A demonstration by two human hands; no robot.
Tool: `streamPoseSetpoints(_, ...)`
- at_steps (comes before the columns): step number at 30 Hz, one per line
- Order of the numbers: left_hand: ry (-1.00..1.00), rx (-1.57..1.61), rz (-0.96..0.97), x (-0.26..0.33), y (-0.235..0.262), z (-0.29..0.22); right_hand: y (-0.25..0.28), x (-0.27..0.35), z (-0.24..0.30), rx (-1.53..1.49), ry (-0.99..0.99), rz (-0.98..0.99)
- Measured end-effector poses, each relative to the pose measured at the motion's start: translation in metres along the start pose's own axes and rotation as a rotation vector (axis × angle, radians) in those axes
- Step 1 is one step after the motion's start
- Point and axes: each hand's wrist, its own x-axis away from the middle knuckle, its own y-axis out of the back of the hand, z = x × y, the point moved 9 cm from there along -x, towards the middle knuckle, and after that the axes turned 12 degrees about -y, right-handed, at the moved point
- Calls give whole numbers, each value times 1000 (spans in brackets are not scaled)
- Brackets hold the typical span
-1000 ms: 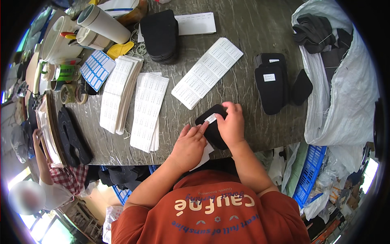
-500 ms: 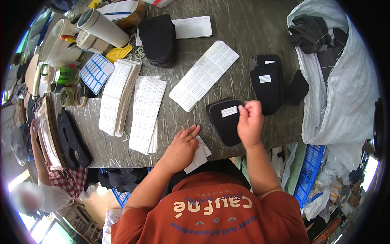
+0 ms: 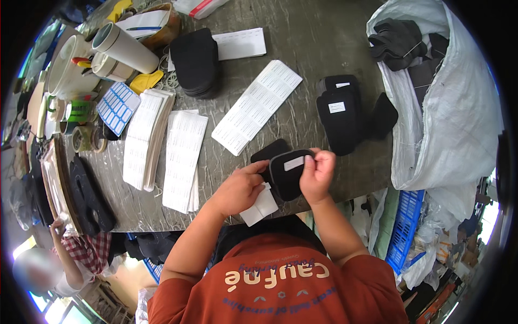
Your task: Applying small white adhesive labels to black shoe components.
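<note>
Right hand (image 3: 317, 175) grip clamped on black pad (image 3: 288, 175) with white label (image 3: 294, 163). Left hand (image 3: 237, 189) fingers together, touching pad's left edge, near tabletop (image 3: 345, 32) edge.

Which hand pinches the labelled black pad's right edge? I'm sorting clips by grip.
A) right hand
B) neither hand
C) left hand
A: the right hand pinches the right edge of the black pad with its white label, while the left hand touches its left side.

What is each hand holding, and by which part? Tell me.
Right hand pinches the right edge of a black fabric piece bearing a white label. Left hand touches its left edge, with a white label sheet under it.
</note>
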Motion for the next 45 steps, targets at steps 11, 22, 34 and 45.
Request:
streamPoseSetpoints(11,183,-95,-116,0,9,2,11,-86,89,521,226,160)
streamPoseSetpoints(22,399,-261,73,22,1,-10,-41,-6,-4,85,-533,443)
streamPoseSetpoints(34,32,-460,100,11,-10,-20,-65,-12,-12,273,-322,412)
streamPoseSetpoints(45,50,-446,117,7,-10,-20,-65,-13,-8,351,-272,395)
